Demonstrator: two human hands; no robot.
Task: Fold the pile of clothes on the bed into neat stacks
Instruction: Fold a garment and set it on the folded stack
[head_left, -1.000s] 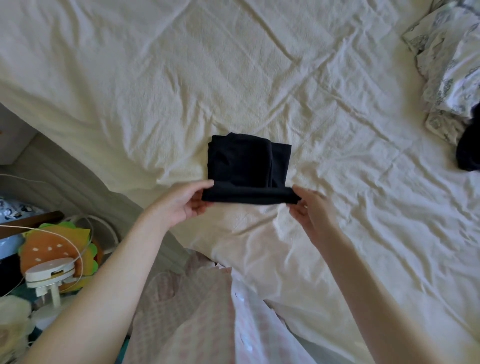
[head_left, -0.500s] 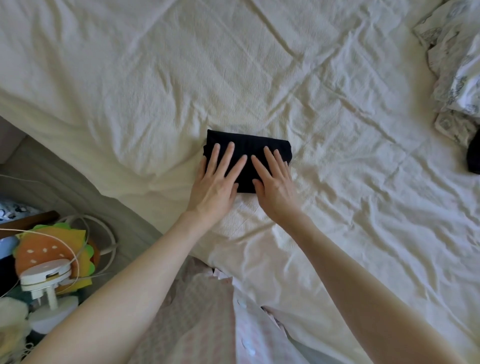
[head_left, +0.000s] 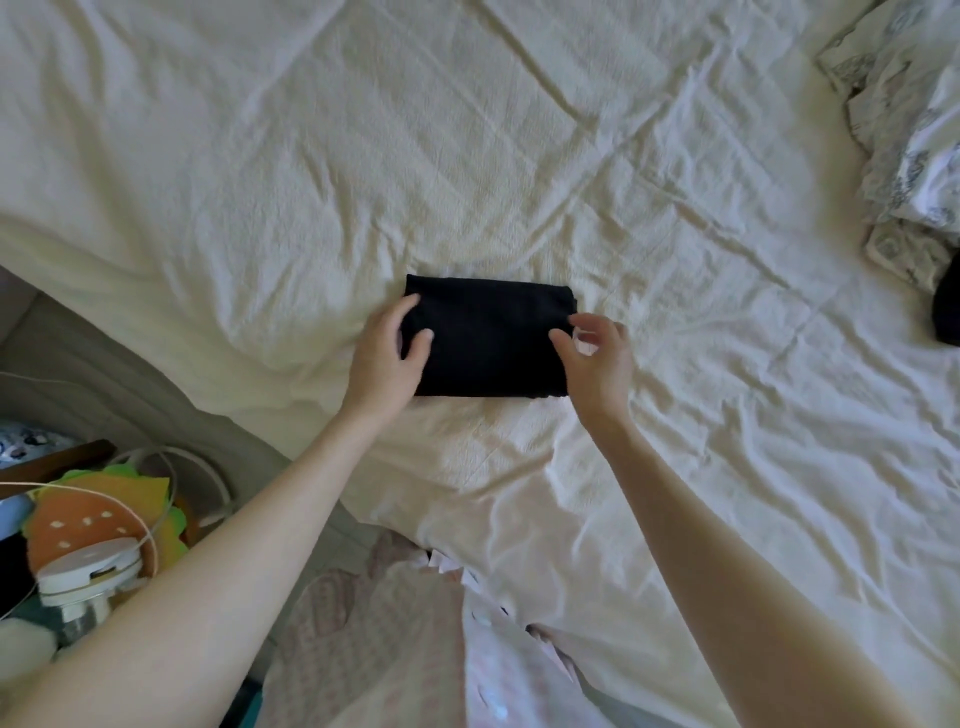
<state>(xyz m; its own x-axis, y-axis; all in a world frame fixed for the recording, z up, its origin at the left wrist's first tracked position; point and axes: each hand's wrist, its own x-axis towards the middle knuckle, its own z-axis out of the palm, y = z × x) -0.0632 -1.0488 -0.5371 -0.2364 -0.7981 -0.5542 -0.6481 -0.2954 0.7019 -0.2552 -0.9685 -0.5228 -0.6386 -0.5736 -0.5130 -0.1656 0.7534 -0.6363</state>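
Fingers of the left hand (head_left: 387, 358) are curled round the left edge of the folded black garment (head_left: 491, 338), mid-bed on the cream sheet (head_left: 519, 156); the right hand (head_left: 597, 358) is held loosely curled at the right edge, gripping nothing, probably so it's lifted square.

The bed (head_left: 519, 156) wore a creased cream sheet. A folded black garment (head_left: 493, 338) lay flat near its middle. At the far right lay rumpled patterned bedding (head_left: 914, 130), with a dark item (head_left: 948, 306) just beside it.
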